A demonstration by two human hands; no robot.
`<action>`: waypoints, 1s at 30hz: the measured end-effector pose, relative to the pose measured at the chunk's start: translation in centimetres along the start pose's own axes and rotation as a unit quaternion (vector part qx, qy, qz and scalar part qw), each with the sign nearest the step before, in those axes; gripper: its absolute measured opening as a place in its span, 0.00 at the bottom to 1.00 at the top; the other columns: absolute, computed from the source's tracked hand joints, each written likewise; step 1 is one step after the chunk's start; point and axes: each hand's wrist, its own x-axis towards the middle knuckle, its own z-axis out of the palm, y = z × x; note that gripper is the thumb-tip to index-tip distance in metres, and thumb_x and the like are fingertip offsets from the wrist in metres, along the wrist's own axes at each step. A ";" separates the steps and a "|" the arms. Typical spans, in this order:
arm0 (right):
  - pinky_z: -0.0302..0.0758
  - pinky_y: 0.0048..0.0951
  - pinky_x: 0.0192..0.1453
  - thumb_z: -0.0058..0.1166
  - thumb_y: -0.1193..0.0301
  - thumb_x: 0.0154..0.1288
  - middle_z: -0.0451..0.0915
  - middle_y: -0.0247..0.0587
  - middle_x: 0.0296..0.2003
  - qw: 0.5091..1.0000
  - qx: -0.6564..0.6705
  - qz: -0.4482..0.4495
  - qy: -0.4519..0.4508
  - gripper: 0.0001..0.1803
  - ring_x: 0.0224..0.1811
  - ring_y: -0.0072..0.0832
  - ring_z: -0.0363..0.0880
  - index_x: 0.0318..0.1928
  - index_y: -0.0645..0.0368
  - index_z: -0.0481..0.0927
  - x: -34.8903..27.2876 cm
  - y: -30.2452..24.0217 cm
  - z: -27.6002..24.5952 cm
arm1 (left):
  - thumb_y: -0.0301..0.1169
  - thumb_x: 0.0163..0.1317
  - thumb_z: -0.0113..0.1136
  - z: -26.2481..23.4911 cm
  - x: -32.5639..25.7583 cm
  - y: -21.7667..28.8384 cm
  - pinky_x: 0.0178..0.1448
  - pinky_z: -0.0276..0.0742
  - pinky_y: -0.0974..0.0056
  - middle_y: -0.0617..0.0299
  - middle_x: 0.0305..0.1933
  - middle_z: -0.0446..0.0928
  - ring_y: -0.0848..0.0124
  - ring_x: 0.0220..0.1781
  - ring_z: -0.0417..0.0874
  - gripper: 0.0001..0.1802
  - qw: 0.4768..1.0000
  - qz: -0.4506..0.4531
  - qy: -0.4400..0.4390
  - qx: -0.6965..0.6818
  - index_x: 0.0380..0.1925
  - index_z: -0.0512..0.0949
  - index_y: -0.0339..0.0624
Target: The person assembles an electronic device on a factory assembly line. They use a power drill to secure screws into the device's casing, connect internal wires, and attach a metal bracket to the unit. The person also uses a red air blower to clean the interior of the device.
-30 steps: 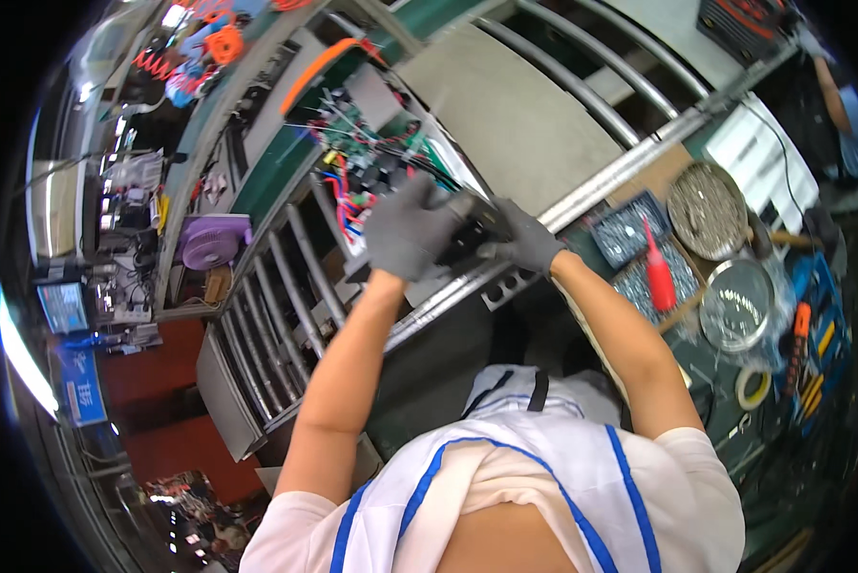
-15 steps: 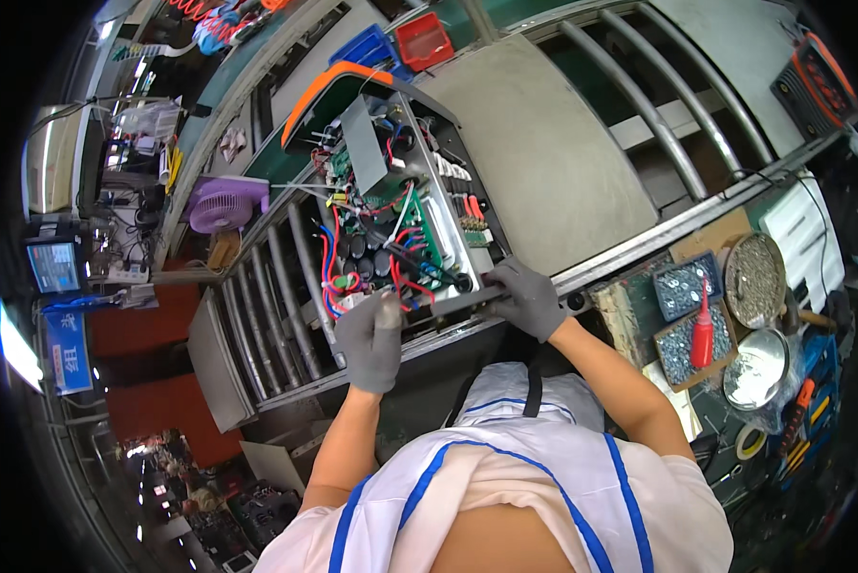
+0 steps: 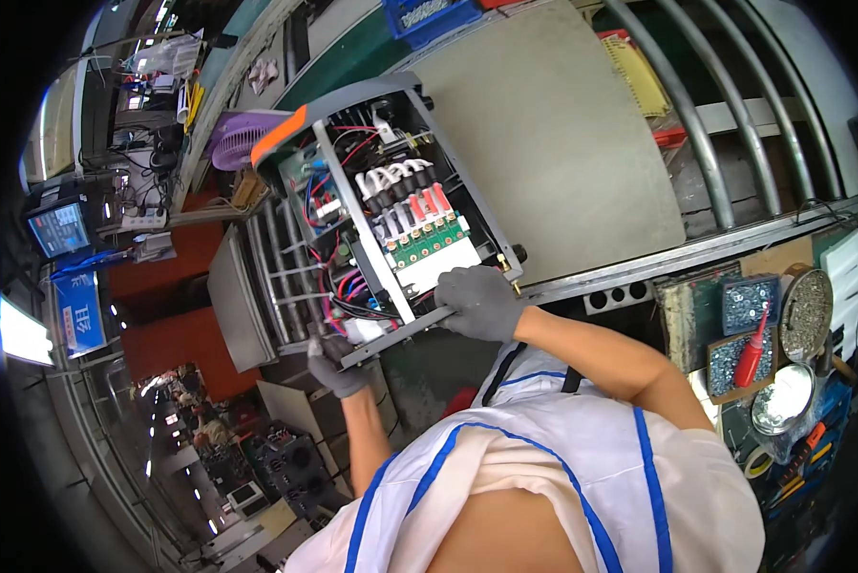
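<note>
An open-cased electrical machine (image 3: 438, 265) with a grey frame and orange trim lies tilted on the roller conveyor. Its inside shows a green terminal board, red and black sleeved leads, white sleeves and loose wires. My right hand (image 3: 481, 304) is closed over the frame's near edge, its gloved fingers bent around the metal. At the near left corner, my left hand (image 3: 338, 371) holds the end of the same edge. Its fingers are partly hidden and slightly blurred. Both hands wear grey gloves.
A grey board (image 3: 553, 143) lies right of the machine, with metal rollers (image 3: 696, 124) beyond. A blue bin (image 3: 429, 21) is at the far side. To the right stand screw trays (image 3: 749, 304), a red squeeze bottle (image 3: 751, 358) and a metal bowl (image 3: 784, 396). A purple fan (image 3: 241, 143) sits left.
The machine has been turned, so its terminal board side now faces up more. My left hand has moved lower and left; my right hand has moved left along the frame.
</note>
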 end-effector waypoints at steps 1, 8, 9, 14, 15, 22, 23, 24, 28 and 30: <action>0.73 0.40 0.37 0.60 0.67 0.45 0.75 0.36 0.31 0.999 -0.019 0.004 -0.034 0.09 0.36 0.36 0.76 0.29 0.52 0.75 0.6 -0.6 0.4 | 0.42 0.65 0.43 -1.4 0.2 -1.3 0.16 0.48 0.66 0.69 0.08 0.52 0.77 0.10 0.53 0.24 0.997 -0.039 0.012 -0.067 0.11 0.53 0.52; 0.75 0.39 0.39 0.55 0.71 0.51 0.78 0.39 0.33 0.986 -0.082 0.036 -0.143 0.04 0.39 0.36 0.79 0.30 0.53 0.79 3.2 -3.2 5.6 | 0.44 0.61 0.39 -12.2 1.1 -10.3 0.16 0.53 0.63 0.65 0.06 0.53 0.70 0.08 0.52 0.26 0.967 -0.104 0.062 -0.226 0.06 0.51 0.53; 0.74 0.38 0.39 0.55 0.71 0.51 0.77 0.39 0.33 0.985 -0.088 0.034 -0.142 0.04 0.39 0.35 0.78 0.30 0.53 0.78 3.4 -3.2 6.9 | 0.45 0.61 0.39 -12.2 1.3 -10.6 0.17 0.54 0.62 0.65 0.06 0.53 0.69 0.09 0.53 0.26 0.964 -0.119 0.106 -0.211 0.06 0.50 0.53; 0.73 0.36 0.40 0.53 0.71 0.51 0.77 0.40 0.34 0.977 -0.116 0.024 -0.176 0.05 0.39 0.35 0.78 0.30 0.55 0.79 4.1 -3.9 10.9 | 0.47 0.58 0.39 -14.5 1.7 -14.1 0.19 0.57 0.57 0.62 0.06 0.53 0.64 0.11 0.55 0.26 0.920 -0.195 0.294 -0.173 0.04 0.50 0.53; 0.73 0.36 0.40 0.53 0.71 0.51 0.78 0.40 0.34 0.975 -0.123 0.021 -0.185 0.05 0.39 0.36 0.78 0.30 0.56 0.79 4.2 -4.0 11.0 | 0.47 0.57 0.39 -13.9 1.7 -14.6 0.19 0.57 0.57 0.62 0.06 0.53 0.64 0.11 0.55 0.26 0.897 -0.213 0.348 -0.168 0.04 0.51 0.53; 0.73 0.43 0.43 0.53 0.66 0.49 0.75 0.46 0.39 0.998 -0.013 -0.062 0.028 0.16 0.45 0.39 0.75 0.38 0.60 0.76 1.9 -3.2 10.4 | 0.42 0.57 0.42 -18.4 3.3 -18.5 0.27 0.66 0.60 0.59 0.13 0.62 0.64 0.18 0.66 0.18 0.943 -0.280 0.122 -0.128 0.11 0.64 0.52; 0.73 0.41 0.45 0.54 0.65 0.47 0.75 0.42 0.38 0.995 -0.062 -0.067 0.038 0.14 0.46 0.38 0.74 0.35 0.58 0.76 0.3 -4.0 9.0 | 0.42 0.57 0.42 -17.8 2.0 -18.1 0.27 0.66 0.60 0.59 0.14 0.63 0.64 0.19 0.66 0.17 0.939 -0.301 0.151 -0.076 0.12 0.65 0.51; 0.72 0.42 0.46 0.54 0.64 0.49 0.75 0.42 0.38 0.992 -0.044 -0.090 0.074 0.11 0.45 0.39 0.74 0.32 0.56 0.76 -1.5 -3.7 8.1 | 0.41 0.58 0.43 -16.7 1.2 -17.5 0.28 0.66 0.60 0.59 0.15 0.64 0.65 0.20 0.66 0.16 0.934 -0.320 0.160 -0.026 0.13 0.66 0.51; 0.75 0.40 0.38 0.55 0.65 0.51 0.76 0.39 0.28 0.980 -0.041 0.101 0.164 0.06 0.36 0.39 0.77 0.27 0.52 0.78 -12.2 -2.0 0.4 | 0.39 0.58 0.46 -11.7 -0.2 -16.0 0.31 0.67 0.62 0.60 0.19 0.67 0.67 0.23 0.68 0.13 0.924 -0.345 0.108 0.124 0.19 0.68 0.47; 0.75 0.42 0.37 0.55 0.64 0.51 0.78 0.40 0.29 0.927 -0.031 0.200 0.316 0.06 0.35 0.39 0.77 0.27 0.51 0.79 -20.0 -2.0 -2.7 | 0.38 0.58 0.47 -9.5 -1.9 -15.5 0.32 0.67 0.63 0.60 0.21 0.69 0.67 0.25 0.69 0.11 0.920 -0.346 0.052 0.178 0.21 0.70 0.45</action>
